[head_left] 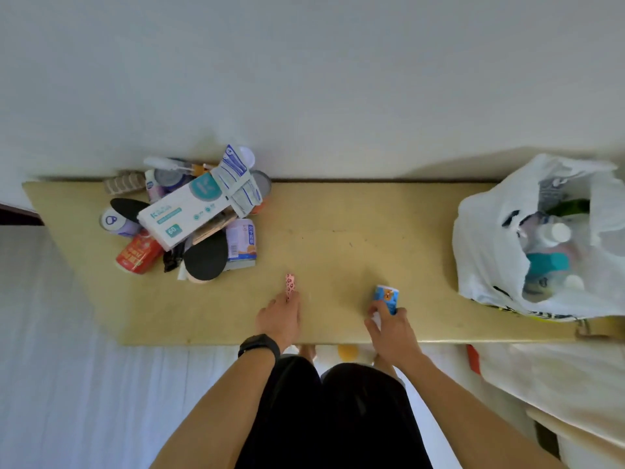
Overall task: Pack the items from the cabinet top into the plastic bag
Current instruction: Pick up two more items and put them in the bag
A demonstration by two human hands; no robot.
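Note:
A white plastic bag (pixel 490 231) stands open at the right end of the tan cabinet top (pixel 338 238), with bottles and packets inside. My left hand (pixel 279 318) grips a slim pink patterned stick (pixel 290 285) that points away from me. My right hand (pixel 389 324) is closed around a small blue printed can (pixel 386 297) near the front edge. A heap of items (pixel 189 218) lies at the back left: a white and teal box, a red can, purple cans, black oval pads, foil packets.
A white wall runs behind the cabinet. Below the front edge I see my dark shorts and bare feet, an orange ball (pixel 347 352) on the floor, and a pale cloth-covered surface (pixel 558 384) at the right.

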